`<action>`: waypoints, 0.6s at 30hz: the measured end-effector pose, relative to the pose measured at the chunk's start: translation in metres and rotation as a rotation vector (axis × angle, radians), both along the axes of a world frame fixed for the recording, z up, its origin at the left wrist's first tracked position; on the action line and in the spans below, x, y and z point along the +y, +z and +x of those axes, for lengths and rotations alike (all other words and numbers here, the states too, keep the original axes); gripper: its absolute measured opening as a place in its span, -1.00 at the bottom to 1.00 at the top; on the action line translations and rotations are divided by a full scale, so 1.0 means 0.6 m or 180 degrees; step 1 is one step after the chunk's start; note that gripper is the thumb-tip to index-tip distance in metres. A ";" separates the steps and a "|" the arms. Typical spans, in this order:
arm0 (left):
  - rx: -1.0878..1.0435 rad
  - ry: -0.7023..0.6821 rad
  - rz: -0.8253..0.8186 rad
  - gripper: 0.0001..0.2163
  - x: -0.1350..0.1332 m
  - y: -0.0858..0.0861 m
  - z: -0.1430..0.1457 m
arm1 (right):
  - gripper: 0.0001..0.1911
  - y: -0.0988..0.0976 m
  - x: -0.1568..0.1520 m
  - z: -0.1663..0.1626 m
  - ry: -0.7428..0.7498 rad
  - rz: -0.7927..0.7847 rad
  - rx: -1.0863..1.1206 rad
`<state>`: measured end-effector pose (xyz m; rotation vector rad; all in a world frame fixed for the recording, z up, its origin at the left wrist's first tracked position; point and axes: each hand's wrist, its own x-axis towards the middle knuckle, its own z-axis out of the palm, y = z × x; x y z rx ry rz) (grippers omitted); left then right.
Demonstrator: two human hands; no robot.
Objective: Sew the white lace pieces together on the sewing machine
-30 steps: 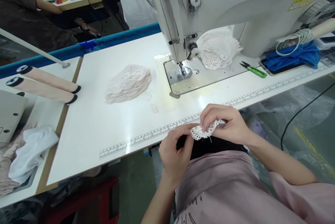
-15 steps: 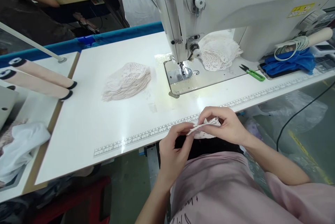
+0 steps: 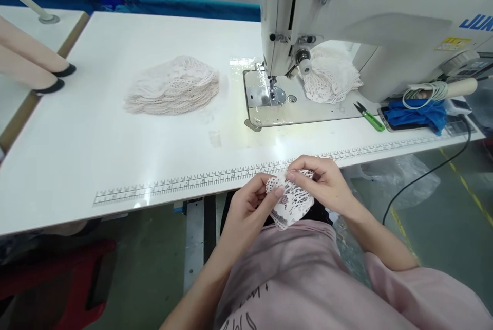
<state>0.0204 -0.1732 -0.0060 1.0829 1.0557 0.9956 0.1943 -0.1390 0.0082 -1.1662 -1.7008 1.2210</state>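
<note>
A small white lace piece hangs between my two hands at the table's front edge, its openwork pattern facing me. My left hand pinches its left side between thumb and fingers. On the upper right edge, my right hand grips the lace with thumb and forefinger. Left of the sewing machine lies a stack of similar lace pieces. Another lace pile rests under the machine's arm, behind the needle plate.
Green thread snips lie right of the needle plate, beside a blue cloth and a coiled cord. A ruler strip runs along the front edge. Thread cones lie at the left. A red stool stands below.
Both hands have turned the lace from nearly edge-on to face me, and it now hangs down spread out. The camera view has shifted closer to the table.
</note>
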 end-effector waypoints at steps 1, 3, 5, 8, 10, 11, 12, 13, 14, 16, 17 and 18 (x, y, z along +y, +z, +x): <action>0.0025 0.0008 0.0025 -0.79 0.001 0.000 0.001 | -0.88 -0.001 -0.002 -0.001 0.0002 0.0026 -0.0055; 0.0091 0.0032 0.0065 -0.77 0.002 -0.001 0.004 | -0.88 0.000 -0.003 0.000 0.0038 0.0140 -0.0150; 0.0192 0.0031 0.0048 -0.76 0.003 -0.004 0.005 | -0.87 0.005 0.002 0.009 0.0008 0.0417 -0.0277; 0.0311 0.0014 -0.0022 -0.74 0.001 -0.005 0.007 | -0.85 0.019 0.026 0.051 -0.0508 0.1292 -0.0850; 0.0358 0.0068 -0.0137 -0.73 -0.002 -0.003 0.008 | -0.83 0.027 0.049 0.097 -0.1214 0.1935 -0.1622; 0.0372 0.0100 -0.0201 -0.73 -0.003 -0.003 0.008 | -0.81 0.029 0.060 0.123 -0.1514 0.2142 -0.2076; 0.0376 0.0111 -0.0254 -0.72 -0.004 -0.002 0.008 | -0.76 0.030 0.071 0.147 -0.1692 0.2114 -0.2583; 0.0361 0.0111 -0.0280 -0.72 -0.005 -0.003 0.008 | -0.70 0.028 0.081 0.170 -0.1822 0.2036 -0.3024; 0.0318 0.0082 -0.0279 -0.72 -0.005 -0.004 0.007 | -0.64 0.026 0.090 0.189 -0.1868 0.1860 -0.3421; 0.0189 0.0004 -0.0264 -0.72 -0.003 -0.007 0.005 | -0.56 0.019 0.103 0.215 -0.1857 0.1318 -0.4158; 0.0122 -0.0010 -0.0266 -0.72 -0.003 -0.008 0.003 | -0.55 0.016 0.107 0.223 -0.1796 0.1058 -0.4472; 0.0061 0.0002 -0.0271 -0.72 -0.002 -0.009 0.002 | -0.56 0.014 0.109 0.228 -0.1776 0.0998 -0.4567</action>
